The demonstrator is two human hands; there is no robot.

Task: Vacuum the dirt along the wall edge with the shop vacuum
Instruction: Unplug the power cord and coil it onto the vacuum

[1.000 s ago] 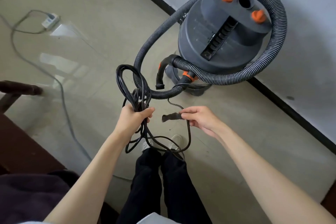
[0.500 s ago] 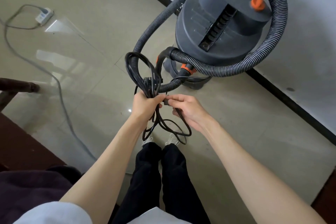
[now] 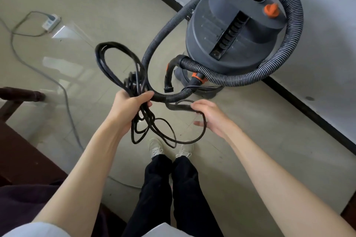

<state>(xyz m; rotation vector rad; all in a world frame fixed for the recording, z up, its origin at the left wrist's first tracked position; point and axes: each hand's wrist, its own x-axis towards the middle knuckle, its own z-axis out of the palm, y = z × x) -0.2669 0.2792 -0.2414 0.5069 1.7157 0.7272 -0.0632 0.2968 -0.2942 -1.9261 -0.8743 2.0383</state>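
The grey shop vacuum (image 3: 231, 44) with orange knobs stands on the floor against the white wall (image 3: 327, 44). Its ribbed hose (image 3: 289, 25) loops round the drum, and the curved black hose end (image 3: 169, 79) hangs in front of it. My left hand (image 3: 129, 107) grips a bundle of the black power cord (image 3: 113, 67), with loops above and below the fist. My right hand (image 3: 210, 117) holds the end of a flat black cord strap (image 3: 179, 106); a cord loop runs through its palm.
A black baseboard (image 3: 308, 109) runs along the foot of the wall. A white power strip (image 3: 51, 22) with a grey cable (image 3: 65, 92) lies on the floor at the left. Dark wooden furniture (image 3: 17, 150) stands at the lower left. My shoes (image 3: 154, 150) are below the cord.
My hands met at the cord bundle, then my right hand drew away to the right with the strap. The cord loops have spread wider.
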